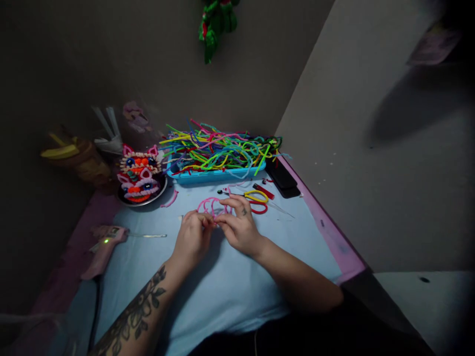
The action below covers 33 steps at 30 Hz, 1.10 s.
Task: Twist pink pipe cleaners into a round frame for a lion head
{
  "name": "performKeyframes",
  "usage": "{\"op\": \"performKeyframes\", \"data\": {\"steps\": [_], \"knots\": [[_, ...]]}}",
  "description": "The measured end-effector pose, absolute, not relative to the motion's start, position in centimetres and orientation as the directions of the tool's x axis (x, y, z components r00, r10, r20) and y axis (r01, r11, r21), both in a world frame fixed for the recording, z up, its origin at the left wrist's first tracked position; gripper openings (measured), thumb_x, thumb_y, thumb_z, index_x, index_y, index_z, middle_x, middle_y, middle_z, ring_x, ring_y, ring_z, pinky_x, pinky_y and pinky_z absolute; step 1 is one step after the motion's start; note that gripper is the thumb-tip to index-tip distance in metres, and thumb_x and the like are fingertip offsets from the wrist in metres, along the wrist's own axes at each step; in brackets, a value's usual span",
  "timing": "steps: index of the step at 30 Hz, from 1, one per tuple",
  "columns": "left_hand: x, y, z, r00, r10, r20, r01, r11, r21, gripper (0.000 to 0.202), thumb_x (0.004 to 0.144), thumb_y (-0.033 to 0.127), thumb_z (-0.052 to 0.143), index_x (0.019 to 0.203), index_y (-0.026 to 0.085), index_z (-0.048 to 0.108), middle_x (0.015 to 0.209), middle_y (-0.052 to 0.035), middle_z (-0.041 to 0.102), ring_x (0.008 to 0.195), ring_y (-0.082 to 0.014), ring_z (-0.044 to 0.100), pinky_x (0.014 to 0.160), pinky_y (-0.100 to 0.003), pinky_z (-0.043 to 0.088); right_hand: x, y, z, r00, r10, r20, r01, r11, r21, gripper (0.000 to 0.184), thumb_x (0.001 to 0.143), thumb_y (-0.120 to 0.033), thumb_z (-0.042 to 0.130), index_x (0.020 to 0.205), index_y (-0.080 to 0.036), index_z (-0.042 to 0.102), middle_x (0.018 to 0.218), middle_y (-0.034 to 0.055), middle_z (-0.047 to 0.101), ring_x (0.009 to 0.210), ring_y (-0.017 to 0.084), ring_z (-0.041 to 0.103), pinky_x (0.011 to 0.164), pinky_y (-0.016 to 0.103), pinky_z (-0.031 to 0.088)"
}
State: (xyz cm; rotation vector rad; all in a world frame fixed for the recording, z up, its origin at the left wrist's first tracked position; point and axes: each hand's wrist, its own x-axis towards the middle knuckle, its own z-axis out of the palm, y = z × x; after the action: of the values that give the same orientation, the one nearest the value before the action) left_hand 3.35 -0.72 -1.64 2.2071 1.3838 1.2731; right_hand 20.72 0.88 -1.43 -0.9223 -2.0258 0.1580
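A pink pipe cleaner [211, 200], bent into several loops, is held between my two hands above the light blue cloth. My left hand [193, 232] pinches its near end, fingers curled in. My right hand [239, 225] grips the same piece with thumb and fingers from the other side, close to the left fingertips. Scissors [257, 200] with yellow and red handles lie just beyond my right hand. The exact spot where the fingertips meet the pipe cleaner is partly hidden.
A blue tray [215, 177] heaped with colourful pipe cleaners stands at the back. Left of it, a metal bowl [158, 195] holds fuzzy animal-faced figures. A pink glue gun [104, 252] with a lit green light lies at left. A black phone-like slab [285, 180] rests at right.
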Motion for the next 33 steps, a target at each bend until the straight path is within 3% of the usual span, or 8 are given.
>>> {"op": "performKeyframes", "data": {"steps": [5,11,20,26,33], "knots": [[3.4,-0.6,-2.0,0.175,0.820,0.546,0.706,-0.491,0.511,0.017,0.083,0.014,0.052,0.076,0.024,0.041,0.075,-0.0014,0.071,0.071,-0.0189,0.066,0.092,-0.046,0.044,20.3,1.1,-1.7,-0.334,0.705,0.626,0.538,0.688,-0.487,0.016,0.082,-0.013,0.057,0.085,-0.023,0.069,0.121,0.0076,0.057,0.127,0.028,0.039,0.108,0.052,0.038],[3.1,-0.9,-1.8,0.075,0.906,0.416,0.587,-0.377,0.717,0.014,0.085,0.022,0.054,0.082,0.024,0.041,0.081,-0.0042,0.069,0.076,-0.0189,0.066,0.072,-0.034,0.050,20.7,1.4,-1.3,-0.328,0.712,0.620,0.569,0.673,-0.472,0.015,0.084,-0.016,0.058,0.090,-0.024,0.069,0.125,0.0082,0.054,0.129,0.029,0.038,0.109,0.052,0.037],[3.3,-1.2,-1.4,0.086,0.875,0.476,0.518,-0.448,0.729,0.013,0.084,0.024,0.061,0.087,0.023,0.049,0.085,-0.0027,0.069,0.080,-0.0180,0.068,0.074,-0.032,0.053,20.9,1.4,-1.0,-0.325,0.679,0.658,0.533,0.707,-0.465,0.013,0.085,-0.014,0.056,0.083,-0.022,0.066,0.118,0.0089,0.054,0.125,0.028,0.040,0.107,0.051,0.039],[3.1,-1.2,-1.1,0.124,0.879,0.461,0.618,-0.432,0.657,0.011,0.083,0.029,0.064,0.086,0.022,0.056,0.078,-0.0021,0.068,0.074,-0.0185,0.066,0.072,-0.033,0.050,20.9,1.4,-1.2,-0.320,0.667,0.673,0.529,0.715,-0.457,0.011,0.084,-0.014,0.056,0.083,-0.021,0.064,0.114,0.0094,0.052,0.123,0.028,0.041,0.107,0.050,0.039],[3.1,-0.9,-0.2,0.294,0.816,0.497,0.655,-0.551,0.517,0.003,0.085,0.022,0.059,0.086,0.020,0.057,0.073,-0.0005,0.069,0.065,-0.0169,0.062,0.072,-0.033,0.044,20.8,1.4,-1.5,-0.332,0.692,0.641,0.520,0.701,-0.487,0.012,0.083,-0.013,0.056,0.080,-0.022,0.064,0.111,0.0090,0.052,0.120,0.027,0.042,0.107,0.049,0.039]]}}
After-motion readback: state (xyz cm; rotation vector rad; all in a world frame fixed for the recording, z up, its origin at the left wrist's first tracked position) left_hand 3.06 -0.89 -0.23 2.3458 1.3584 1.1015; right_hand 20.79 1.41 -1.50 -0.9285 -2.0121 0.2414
